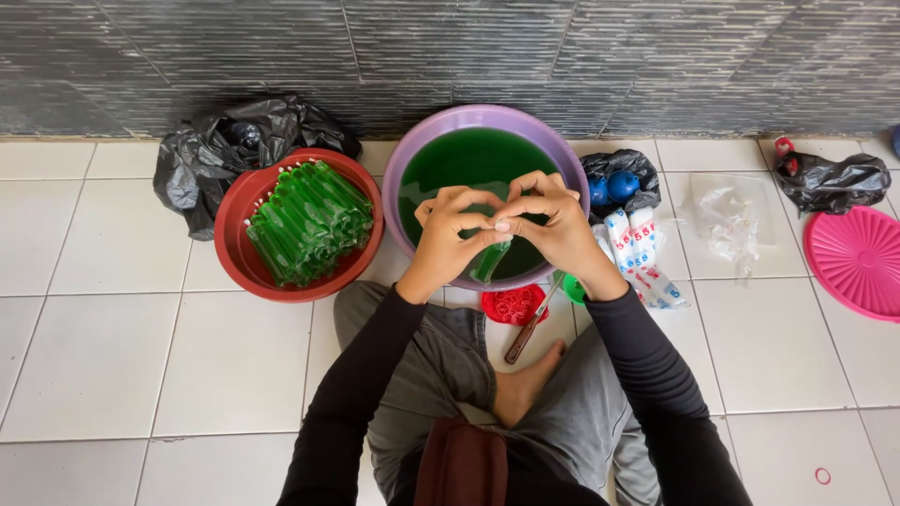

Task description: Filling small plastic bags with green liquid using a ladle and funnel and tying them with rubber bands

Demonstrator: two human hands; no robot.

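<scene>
Where tiled floor (pixel 112 309) meets grey wall (pixel 281 47), purple basin (pixel 412 159).

The top of the green tube (pixel 491 260) is hidden behind the fingers of the left hand (pixel 448 234) and right hand (pixel 553 225), so its closure cannot be seen. The pink lid (pixel 858 262) is cut off by the right edge. The knife (pixel 531 324) blade is partly covered by the purple basin (pixel 412 159) rim. The contents of the black bag (pixel 211 155) stay hidden.
</scene>
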